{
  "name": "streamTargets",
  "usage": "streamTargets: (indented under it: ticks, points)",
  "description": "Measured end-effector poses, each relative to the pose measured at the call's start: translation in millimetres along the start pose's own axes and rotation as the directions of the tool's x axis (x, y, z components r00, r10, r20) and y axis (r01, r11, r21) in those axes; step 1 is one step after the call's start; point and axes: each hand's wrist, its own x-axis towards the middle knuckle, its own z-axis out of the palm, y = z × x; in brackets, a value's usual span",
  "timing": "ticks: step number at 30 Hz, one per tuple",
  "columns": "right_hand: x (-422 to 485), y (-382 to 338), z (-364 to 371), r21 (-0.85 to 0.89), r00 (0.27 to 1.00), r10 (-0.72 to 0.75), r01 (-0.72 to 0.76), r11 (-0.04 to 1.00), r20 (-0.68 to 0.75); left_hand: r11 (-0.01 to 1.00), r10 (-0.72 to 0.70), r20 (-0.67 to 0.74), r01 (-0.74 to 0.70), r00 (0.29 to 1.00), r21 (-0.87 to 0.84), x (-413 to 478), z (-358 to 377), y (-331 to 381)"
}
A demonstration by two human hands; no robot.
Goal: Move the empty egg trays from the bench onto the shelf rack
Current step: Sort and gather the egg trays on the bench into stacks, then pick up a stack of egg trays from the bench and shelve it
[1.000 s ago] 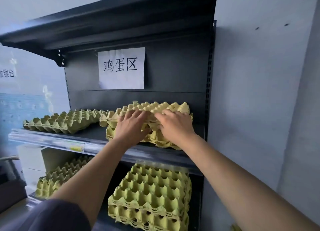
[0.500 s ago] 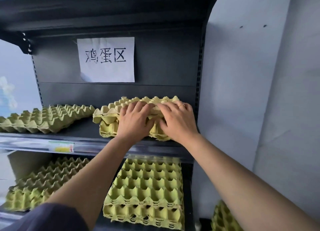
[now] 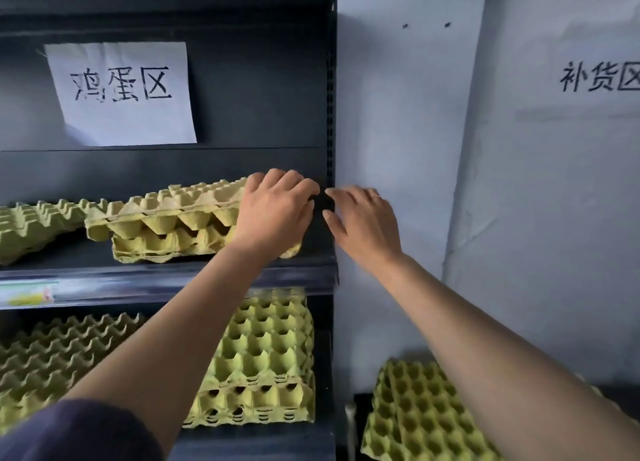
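While stacked, egg trays [image 3: 180, 225] under left fingers [image 3: 287, 183].

"鸡蛋区" on the shelf's paper sign [image 3: 119, 91]; "补货区" on the wall sheet [image 3: 561, 149].

Right hand [image 3: 363, 228] has lifted off tray stack [image 3: 173, 225].
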Motion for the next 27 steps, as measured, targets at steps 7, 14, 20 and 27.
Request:
streamTargets:
  ticks: [7, 14, 20, 27]
  points:
    - [-59, 106, -31, -0.043, 0.994, 0.056, -0.052, 0.998, 0.097, 0.990, 0.075, 0.077, -0.064, 0.994, -0.126, 22, 46, 117]
    - [-149, 212, -52, -0.091, 0.935, 0.131, -0.107, 0.990, 0.329, 0.956, 0.055, 0.340, 0.048, 0.939, -0.288, 7, 102, 233]
    - [-221, 272, -51, -0.183, 0.805, 0.249, -0.178, 0.967, 0.538, 0.936, 0.091, 0.572, 0.127, 0.815, -0.329, -22, 154, 296]
    - [-274, 314, -12, -0.255, 0.612, 0.392, -0.302, 0.918, 0.687, 0.925, 0.145, 0.738, 0.174, 0.659, -0.337, -53, 219, 327]
